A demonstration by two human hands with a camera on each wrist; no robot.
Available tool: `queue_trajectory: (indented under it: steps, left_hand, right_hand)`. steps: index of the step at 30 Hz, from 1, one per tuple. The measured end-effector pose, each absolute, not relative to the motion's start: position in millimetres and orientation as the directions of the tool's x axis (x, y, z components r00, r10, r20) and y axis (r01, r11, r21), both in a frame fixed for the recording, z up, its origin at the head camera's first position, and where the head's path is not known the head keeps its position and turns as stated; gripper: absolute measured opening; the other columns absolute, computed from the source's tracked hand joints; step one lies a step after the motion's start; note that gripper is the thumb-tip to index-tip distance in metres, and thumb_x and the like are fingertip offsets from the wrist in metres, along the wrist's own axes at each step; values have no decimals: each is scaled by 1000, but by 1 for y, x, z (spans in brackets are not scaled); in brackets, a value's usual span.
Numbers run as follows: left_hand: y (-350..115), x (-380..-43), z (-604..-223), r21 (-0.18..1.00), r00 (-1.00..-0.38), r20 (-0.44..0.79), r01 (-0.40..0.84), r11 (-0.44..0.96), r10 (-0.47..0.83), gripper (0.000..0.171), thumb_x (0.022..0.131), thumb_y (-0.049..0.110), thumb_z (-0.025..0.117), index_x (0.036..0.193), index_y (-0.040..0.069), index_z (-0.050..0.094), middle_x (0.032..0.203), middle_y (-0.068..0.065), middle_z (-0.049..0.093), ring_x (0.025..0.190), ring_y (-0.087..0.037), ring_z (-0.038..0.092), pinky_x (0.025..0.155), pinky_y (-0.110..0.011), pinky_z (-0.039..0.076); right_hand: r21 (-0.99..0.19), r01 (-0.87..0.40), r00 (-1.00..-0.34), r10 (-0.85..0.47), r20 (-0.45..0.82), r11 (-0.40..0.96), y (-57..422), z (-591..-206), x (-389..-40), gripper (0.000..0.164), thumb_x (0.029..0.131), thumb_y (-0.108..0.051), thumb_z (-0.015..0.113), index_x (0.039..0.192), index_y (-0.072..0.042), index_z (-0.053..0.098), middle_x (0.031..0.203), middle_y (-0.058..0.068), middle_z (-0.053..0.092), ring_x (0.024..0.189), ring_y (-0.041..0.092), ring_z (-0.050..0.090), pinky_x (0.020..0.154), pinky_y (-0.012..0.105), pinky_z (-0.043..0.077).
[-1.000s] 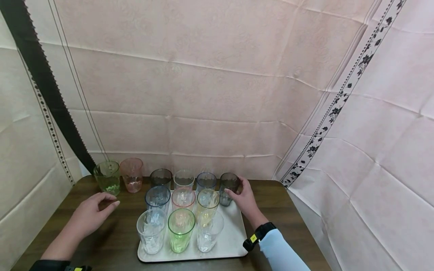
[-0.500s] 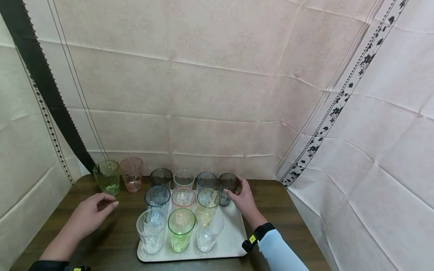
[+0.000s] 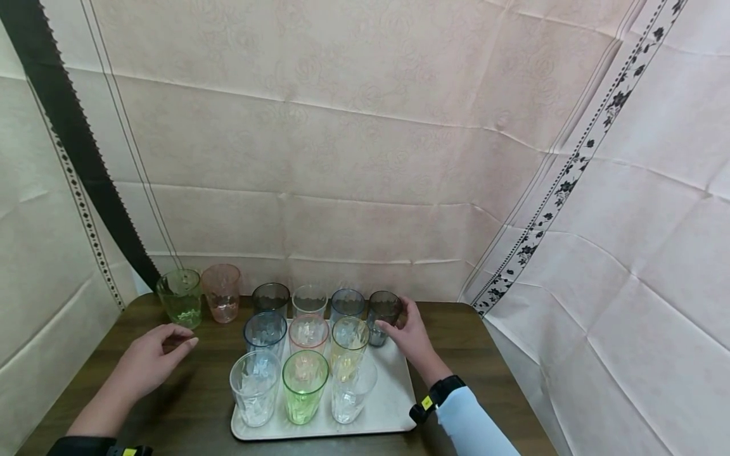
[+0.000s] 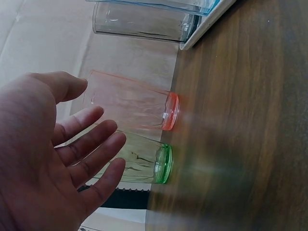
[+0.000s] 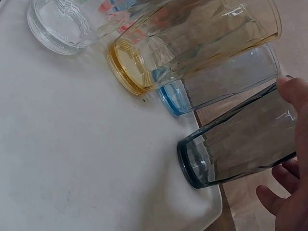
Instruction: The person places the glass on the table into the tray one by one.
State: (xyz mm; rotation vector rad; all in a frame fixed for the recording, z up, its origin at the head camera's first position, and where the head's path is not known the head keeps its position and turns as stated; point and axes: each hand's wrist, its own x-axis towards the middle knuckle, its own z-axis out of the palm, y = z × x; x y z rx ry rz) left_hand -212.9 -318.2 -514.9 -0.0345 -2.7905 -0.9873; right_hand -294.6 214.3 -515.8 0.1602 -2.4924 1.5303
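Note:
At the back right corner of a white tray (image 3: 393, 405), my right hand (image 3: 415, 335) grips a dark grey drinking glass (image 3: 381, 326), thumb on the near side and fingers behind it. The right wrist view shows that grey glass (image 5: 240, 137) with its base low at the tray's corner. My left hand (image 3: 142, 364) holds nothing; its fingers are loosely bent and spread in the left wrist view. Nearest to it are a green glass (image 3: 181, 304) and a pink glass (image 3: 221, 294), both upright on the table beyond the fingers.
Several other glasses stand in rows on the tray, among them a light green glass (image 3: 305, 392), a yellow glass (image 3: 350, 345) and a blue glass (image 3: 265, 332). A brown wooden table (image 3: 467, 373) lies below. Pale cloth (image 3: 365, 158) hangs behind and at both sides.

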Motion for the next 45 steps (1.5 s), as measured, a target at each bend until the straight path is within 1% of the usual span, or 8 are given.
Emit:
queue_trajectory:
  steps: [4, 6, 11, 15, 20, 28, 34, 45]
  left_hand:
    - [-321, -217, -519, 612, -970, 220, 54, 789, -105, 36, 99, 42, 65, 109, 7, 68, 106, -17, 67, 94, -33, 64, 70, -50, 53]
    - [-325, -220, -522, 622, -959, 224, 4, 783, -174, 38, 99, 42, 64, 110, 6, 67, 105, -18, 67, 92, -34, 63, 68, -49, 51]
    - [-338, -233, -523, 714, -931, 164, -115, 690, -326, 74, 96, 57, 61, 134, -6, 51, 125, -32, 56, 109, -49, 57, 78, -61, 48]
    - [-350, -245, -524, 742, -932, 146, -119, 660, -332, 100, 92, 63, 61, 152, -9, 26, 142, -41, 36, 126, -58, 40, 91, -71, 41]
    - [-356, -262, -529, 746, -939, 141, -107, 657, -314, 116, 89, 67, 62, 156, -10, 6, 152, -44, 16, 136, -62, 24, 99, -76, 30]
    - [-353, -274, -529, 787, -940, 128, -97, 609, -316, 122, 87, 69, 62, 157, -6, -4, 156, -42, 6, 140, -61, 17, 103, -76, 26]
    - [-352, -284, -527, 796, -939, 117, -106, 596, -323, 125, 86, 70, 63, 157, -5, -7, 157, -42, 4, 141, -61, 16, 103, -76, 26]
    - [-352, -295, -527, 827, -940, 102, -103, 552, -327, 125, 85, 70, 64, 157, -5, -5, 158, -40, 3, 142, -60, 16, 104, -75, 25]
  right_hand:
    - [-864, -197, -971, 28, 237, 463, 222, -515, -287, 93, 80, -50, 83, 152, -19, 34, 143, 6, 44, 135, 29, 43, 106, 55, 44]
    - [-860, -193, -971, 37, 238, 472, 226, -516, -281, 92, 81, -50, 83, 152, -19, 33, 144, 9, 44, 135, 32, 43, 106, 57, 43]
    - [-821, -190, -970, 29, 243, 539, 239, -522, -264, 90, 83, -46, 83, 152, -14, 35, 145, 15, 45, 136, 35, 43, 107, 60, 40]
    - [-760, -157, -978, 10, 210, 631, 248, -528, -249, 96, 79, -61, 79, 152, -16, 36, 149, 10, 43, 139, 33, 42, 109, 60, 39]
    - [-634, -117, -988, -23, 154, 764, 259, -534, -234, 102, 75, -77, 69, 153, -19, 38, 153, 7, 42, 140, 29, 42, 108, 56, 41]
    - [-469, -215, -970, -129, 208, 857, 267, -542, -210, 84, 84, -57, 77, 148, -14, 44, 146, 9, 49, 133, 29, 47, 105, 53, 44]
    - [-389, -269, -952, -181, 247, 881, 270, -548, -197, 82, 82, -58, 78, 145, -15, 48, 143, 7, 53, 131, 27, 50, 105, 51, 44]
    - [-335, -285, -940, -193, 281, 898, 276, -554, -182, 84, 80, -63, 77, 143, -13, 52, 144, 7, 51, 134, 28, 48, 107, 50, 43]
